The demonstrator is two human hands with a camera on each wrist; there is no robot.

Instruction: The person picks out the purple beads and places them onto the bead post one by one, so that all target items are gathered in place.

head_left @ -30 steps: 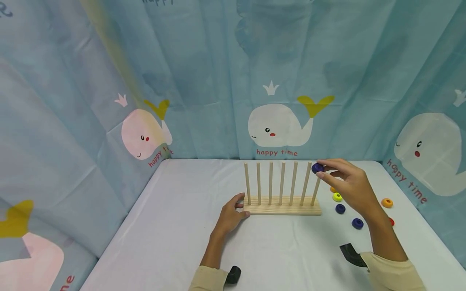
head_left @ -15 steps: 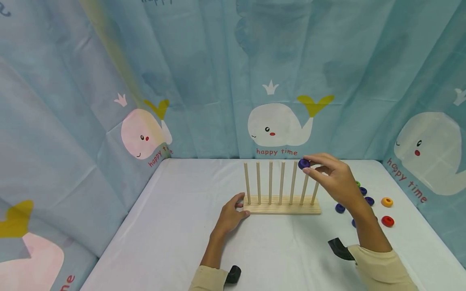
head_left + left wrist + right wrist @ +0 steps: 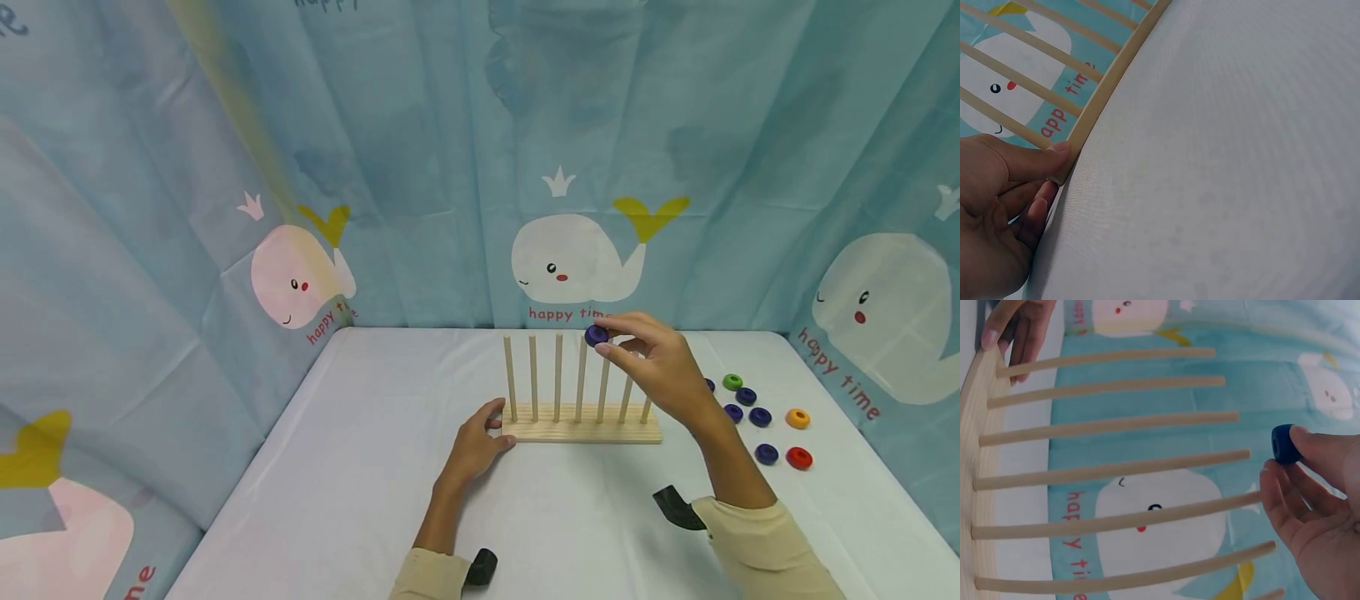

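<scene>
A wooden peg stand [image 3: 581, 432] with a row of upright dowels stands on the white table. Its left end is gripped by my left hand [image 3: 474, 444], thumb in front and fingers behind; the left wrist view shows the thumb [image 3: 1041, 161] pressing the base's corner. My right hand [image 3: 660, 367] pinches a dark blue ring bead [image 3: 597, 336] between thumb and fingers, near the top of the middle dowel. In the right wrist view the blue bead [image 3: 1284, 444] is held apart from the dowel tips, its hole facing them. All visible dowels are bare.
Loose ring beads lie right of the stand: a green bead [image 3: 732, 382], an orange bead [image 3: 798, 418], a red bead [image 3: 799, 457] and several blue beads [image 3: 761, 417]. A whale-print curtain [image 3: 420, 208] hangs behind the white table [image 3: 360, 467].
My right hand has carried the blue bead leftward, from beside the rightmost dowel to near the middle one, uncovering more loose beads. The left hand and the stand have stayed put.
</scene>
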